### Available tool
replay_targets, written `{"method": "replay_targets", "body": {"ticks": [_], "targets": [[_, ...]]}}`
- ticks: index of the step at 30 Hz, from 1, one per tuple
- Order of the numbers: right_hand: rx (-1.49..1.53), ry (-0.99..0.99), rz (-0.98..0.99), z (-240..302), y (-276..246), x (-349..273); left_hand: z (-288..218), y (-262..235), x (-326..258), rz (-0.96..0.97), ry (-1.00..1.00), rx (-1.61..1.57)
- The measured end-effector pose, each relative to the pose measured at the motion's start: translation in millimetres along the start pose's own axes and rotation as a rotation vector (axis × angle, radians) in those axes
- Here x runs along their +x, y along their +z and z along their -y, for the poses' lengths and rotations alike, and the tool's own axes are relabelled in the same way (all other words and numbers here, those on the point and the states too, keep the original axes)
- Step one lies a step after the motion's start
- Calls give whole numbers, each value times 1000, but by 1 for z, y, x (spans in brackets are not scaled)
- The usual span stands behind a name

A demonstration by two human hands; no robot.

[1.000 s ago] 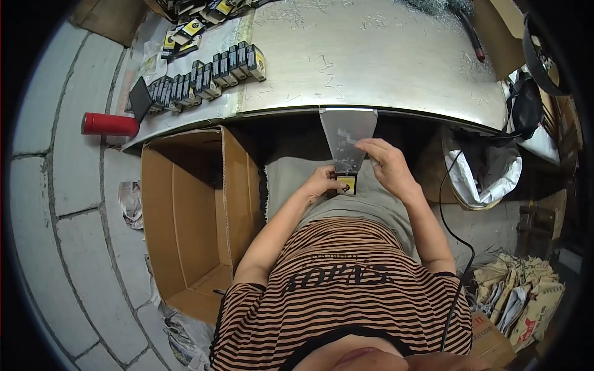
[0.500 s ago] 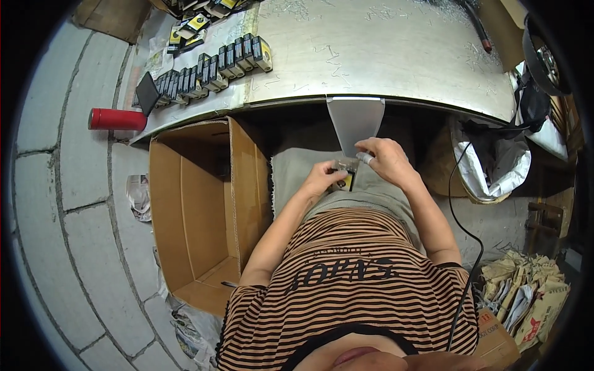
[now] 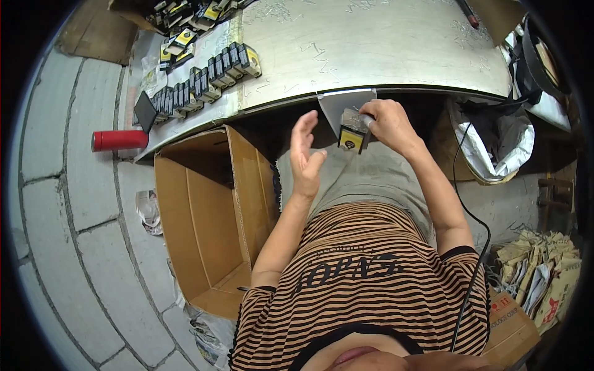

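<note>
Just below the table's front edge, my right hand [image 3: 390, 125] pinches the top right of a small yellow-and-black box [image 3: 352, 140]. The box's upper part looks clear or greyish, and what fills it is too small to tell. My left hand [image 3: 306, 154] is raised to the left of the box, apart from it, fingers stretched up and nothing in them. Behind the box, a pale grey sheet [image 3: 332, 102] hangs from the table edge over my lap. A row of similar small boxes [image 3: 210, 80] stands along the left of the table.
The metal table [image 3: 383, 55] carries scattered thin clear bits. More small boxes [image 3: 182, 40] lie loose at the far left, near a red flask [image 3: 117, 141]. An open carton [image 3: 198, 216] stands to my left. At right are a white-lined sack [image 3: 504, 151], a black cable [image 3: 463, 210] and stacked papers [image 3: 544, 272].
My left hand has let go of the small box and moved up and left, its fingers opening. My right hand now holds the box, higher and closer to the table edge.
</note>
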State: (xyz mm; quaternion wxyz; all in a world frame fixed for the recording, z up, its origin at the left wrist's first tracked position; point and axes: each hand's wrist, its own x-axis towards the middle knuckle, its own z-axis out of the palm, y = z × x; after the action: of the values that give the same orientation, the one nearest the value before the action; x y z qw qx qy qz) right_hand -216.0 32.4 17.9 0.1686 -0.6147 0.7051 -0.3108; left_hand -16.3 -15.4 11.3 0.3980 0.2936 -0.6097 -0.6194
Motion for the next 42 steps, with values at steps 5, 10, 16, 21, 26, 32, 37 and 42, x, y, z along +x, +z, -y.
{"method": "replay_targets", "body": {"ticks": [5, 10, 16, 21, 26, 32, 37, 42], "targets": [[432, 67, 138, 28, -28, 7, 14, -9, 4, 124, -134, -5], [792, 111, 121, 16, -29, 2, 6, 2, -5, 97, -164, -10], [833, -57, -25, 36, -5, -7, -16, 16, -14, 91, 130, 95], [936, 17, -172, 47, -10, 0, -20, 17, -11, 105, 53, 67], [936, -100, -157, 43, -15, 8, -16, 15, -8, 100, 48, 30], [910, 36, 101, 45, -23, 7, -15, 10, -5, 107, 74, 34], [810, 10, -68, 57, -16, 0, -13, 14, -10, 145, 213, 248], [1216, 10, -36, 55, -4, -5, -14, 20, -15, 65, 283, 106]]}}
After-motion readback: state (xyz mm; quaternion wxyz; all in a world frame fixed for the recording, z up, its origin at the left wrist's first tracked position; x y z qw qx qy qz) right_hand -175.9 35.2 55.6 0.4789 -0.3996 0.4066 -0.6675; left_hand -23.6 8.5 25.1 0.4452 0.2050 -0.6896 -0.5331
